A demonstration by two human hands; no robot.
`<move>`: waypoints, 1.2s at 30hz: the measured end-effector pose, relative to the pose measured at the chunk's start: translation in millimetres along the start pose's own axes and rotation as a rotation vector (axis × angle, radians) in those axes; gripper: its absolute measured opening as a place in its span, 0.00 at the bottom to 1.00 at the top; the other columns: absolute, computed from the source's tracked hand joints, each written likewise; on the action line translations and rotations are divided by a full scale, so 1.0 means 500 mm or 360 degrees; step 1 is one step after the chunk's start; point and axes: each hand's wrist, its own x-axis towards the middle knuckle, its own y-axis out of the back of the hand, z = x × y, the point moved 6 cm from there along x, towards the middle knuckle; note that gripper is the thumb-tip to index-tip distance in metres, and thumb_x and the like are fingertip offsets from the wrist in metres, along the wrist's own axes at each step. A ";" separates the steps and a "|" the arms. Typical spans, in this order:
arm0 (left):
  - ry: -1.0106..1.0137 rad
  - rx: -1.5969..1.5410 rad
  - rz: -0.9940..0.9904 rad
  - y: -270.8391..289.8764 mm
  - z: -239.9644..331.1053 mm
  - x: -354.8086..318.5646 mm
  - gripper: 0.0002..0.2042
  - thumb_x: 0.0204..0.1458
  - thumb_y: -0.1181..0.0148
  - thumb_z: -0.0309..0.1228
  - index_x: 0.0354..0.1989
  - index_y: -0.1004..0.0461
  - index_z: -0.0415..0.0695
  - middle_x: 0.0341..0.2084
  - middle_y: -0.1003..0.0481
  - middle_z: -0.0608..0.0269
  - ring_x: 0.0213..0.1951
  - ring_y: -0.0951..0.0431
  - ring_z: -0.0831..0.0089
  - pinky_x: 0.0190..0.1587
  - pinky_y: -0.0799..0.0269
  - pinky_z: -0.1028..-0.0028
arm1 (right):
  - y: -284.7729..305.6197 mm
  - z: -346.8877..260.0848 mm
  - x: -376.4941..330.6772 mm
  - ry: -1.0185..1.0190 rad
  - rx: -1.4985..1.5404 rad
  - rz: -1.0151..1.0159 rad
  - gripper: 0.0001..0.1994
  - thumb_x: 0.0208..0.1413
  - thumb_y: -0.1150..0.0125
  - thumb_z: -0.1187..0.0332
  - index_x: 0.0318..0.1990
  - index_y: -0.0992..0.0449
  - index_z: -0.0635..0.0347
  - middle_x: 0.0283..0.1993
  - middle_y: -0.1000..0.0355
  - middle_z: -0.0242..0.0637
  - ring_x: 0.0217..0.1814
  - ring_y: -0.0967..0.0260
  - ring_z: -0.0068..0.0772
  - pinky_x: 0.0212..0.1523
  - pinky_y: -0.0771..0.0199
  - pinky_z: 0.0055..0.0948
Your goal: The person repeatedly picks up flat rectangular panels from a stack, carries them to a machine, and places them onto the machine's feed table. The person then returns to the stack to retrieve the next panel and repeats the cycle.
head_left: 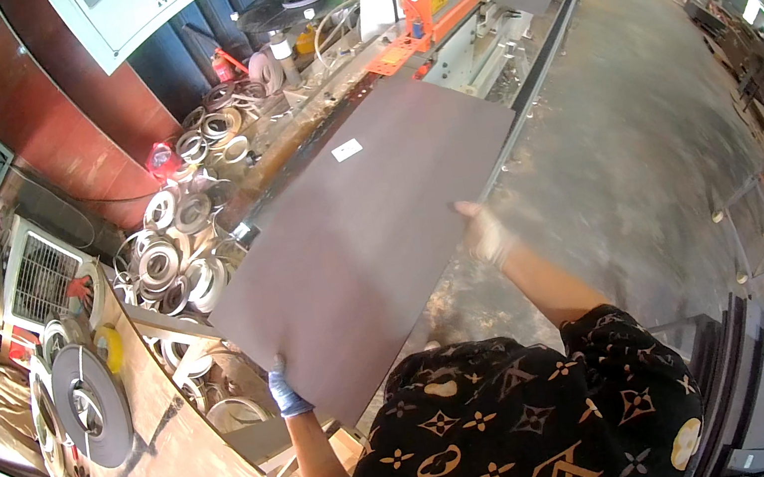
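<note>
A large brown-grey flat panel (357, 243) stretches in front of me, a small white label (347, 150) stuck near its far end. That far end lies at the bed of a machine with an orange guard (444, 4). My left hand (288, 393), in a blue glove, grips the panel's near edge, the thumb on top and the other fingers hidden below. Along the right edge my right hand (486, 233), in a pale glove, is closed on the panel, thumb over the top face. The underside of the panel is hidden.
Many rolls of edge banding (159, 264) are heaped left of the panel. A wooden table (182, 464) at the left carries a big grey roll (92, 406). Stacked dark panels (754, 378) stand at my right. A long rail (551, 38) runs away along the machine.
</note>
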 end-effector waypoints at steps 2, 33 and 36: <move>0.0052 -0.0110 0.0087 -0.012 -0.011 0.042 0.25 0.51 0.43 0.43 0.52 0.32 0.38 0.46 0.27 0.52 0.45 0.27 0.57 0.50 0.30 0.61 | -0.027 -0.005 0.031 0.0091 0.0018 -0.0143 0.26 0.50 0.39 0.61 0.56 0.36 0.55 0.59 0.39 0.36 0.60 0.41 0.40 0.61 0.40 0.43; 0.0420 0.0060 0.0127 -0.164 -0.041 0.242 0.28 0.50 0.47 0.50 0.55 0.31 0.44 0.53 0.30 0.58 0.52 0.31 0.57 0.56 0.36 0.58 | -0.123 -0.195 0.096 0.0309 -0.0214 -0.0462 0.37 0.52 0.48 0.44 0.66 0.46 0.50 0.69 0.51 0.37 0.71 0.57 0.41 0.66 0.52 0.52; 0.0404 0.0093 0.0141 -0.197 -0.050 0.252 0.29 0.49 0.46 0.51 0.55 0.31 0.44 0.53 0.30 0.59 0.53 0.31 0.57 0.57 0.37 0.58 | -0.100 -0.221 0.111 0.0277 -0.0168 -0.0307 0.36 0.49 0.42 0.45 0.63 0.41 0.51 0.66 0.46 0.38 0.68 0.50 0.40 0.64 0.47 0.50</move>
